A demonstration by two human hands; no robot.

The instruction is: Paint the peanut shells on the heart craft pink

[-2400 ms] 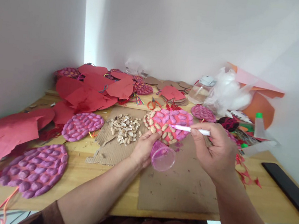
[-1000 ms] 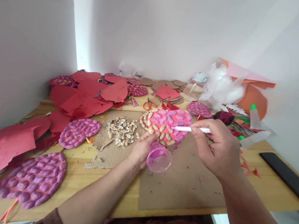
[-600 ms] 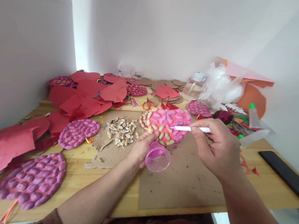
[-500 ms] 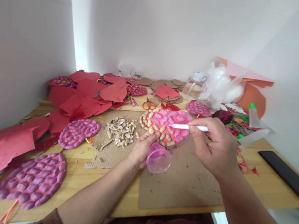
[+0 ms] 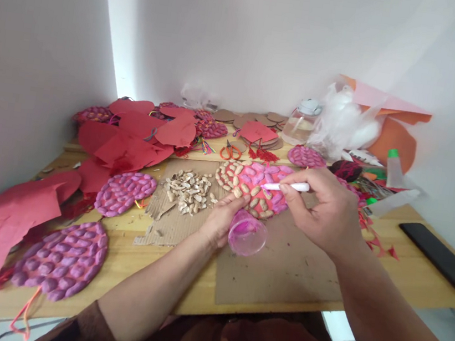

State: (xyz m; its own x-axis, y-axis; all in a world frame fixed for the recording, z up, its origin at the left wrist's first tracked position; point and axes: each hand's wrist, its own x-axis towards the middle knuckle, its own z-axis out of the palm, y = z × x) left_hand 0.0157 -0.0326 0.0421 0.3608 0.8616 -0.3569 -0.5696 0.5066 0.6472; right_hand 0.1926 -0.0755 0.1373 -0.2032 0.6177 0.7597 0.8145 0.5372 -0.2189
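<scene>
- Your right hand (image 5: pixel 325 211) pinches a thin white-handled brush (image 5: pixel 288 187), tip on the round pink disc studded with peanut shells (image 5: pixel 254 188).
- Your left hand (image 5: pixel 225 218) grips a small clear plastic cup stained pink (image 5: pixel 246 234), tilted, and steadies the disc's near edge.
- Cup's light and likely crushable: hold its wall gently. The glued shells look brittle, so hold the disc by its rim.
- Both sit over brown cardboard (image 5: pixel 282 267) on the wooden desk (image 5: pixel 407 272).

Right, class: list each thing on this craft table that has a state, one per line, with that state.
Left hand: holds the cup and steadies the shell disc.
Right hand: fingers shut on the white brush.
White brush: tip on the shell disc.
Cup: tilted, pink paint inside.
Shell disc: partly painted pink, left part bare.
Purple disc: fully painted, lying flat.
Peanut shells: loose, unpainted pile on cardboard.
Phone: screen dark.
</scene>
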